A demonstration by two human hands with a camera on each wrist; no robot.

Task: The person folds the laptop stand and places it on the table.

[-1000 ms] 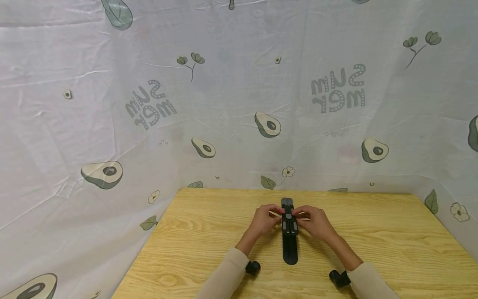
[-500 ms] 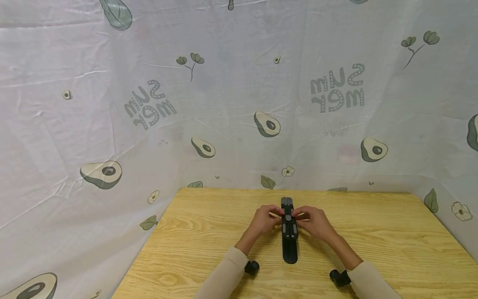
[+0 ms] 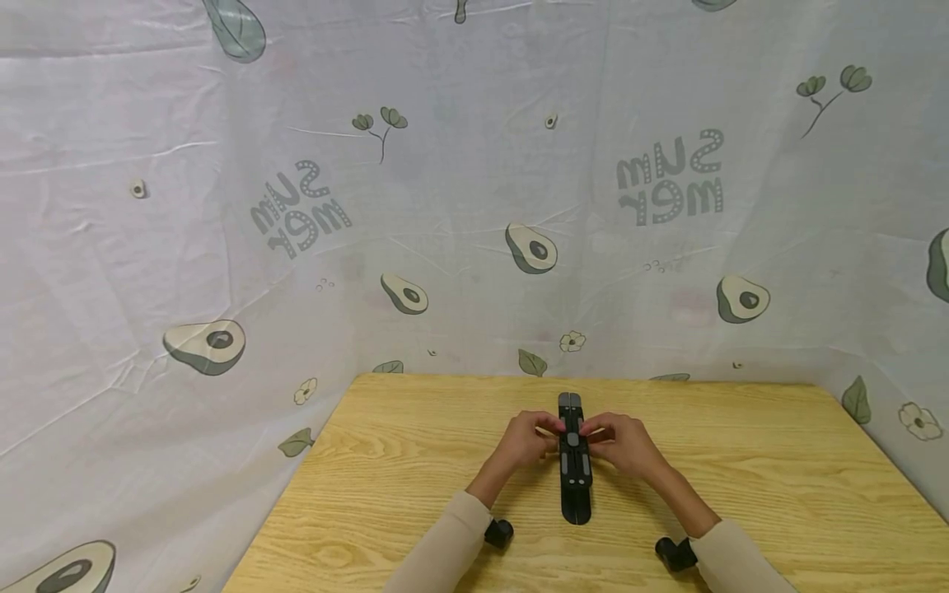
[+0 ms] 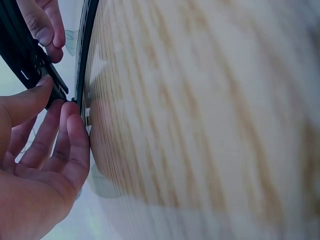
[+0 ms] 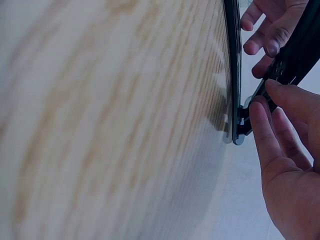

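Note:
A black folding stand (image 3: 575, 465) with grey pads lies lengthwise on the wooden table. Its long base (image 3: 575, 512) rests on the tabletop, while the padded upper part (image 5: 295, 52) slants up from a hinge at the far end. From the left side, my left hand (image 3: 525, 438) pinches the upper part between thumb and fingers. My right hand (image 3: 624, 445) holds its opposite edge the same way, thumb on top. Both wrist views show a wedge-shaped gap between upper part and base; in the left wrist view, curled fingers (image 4: 72, 142) sit close beside the base.
The wood-grain table (image 3: 415, 461) stretches to either side of the stand. Behind and to the left hangs a pale sheet (image 3: 460, 189) printed with avocados and leaves. A black wrist camera (image 3: 500, 534) sits below the left sleeve, another camera (image 3: 675, 554) by the right.
The stand's upper part has swung down toward its base, its near end coming closer to the base's near end. Both hands keep their hold, shifting only slightly.

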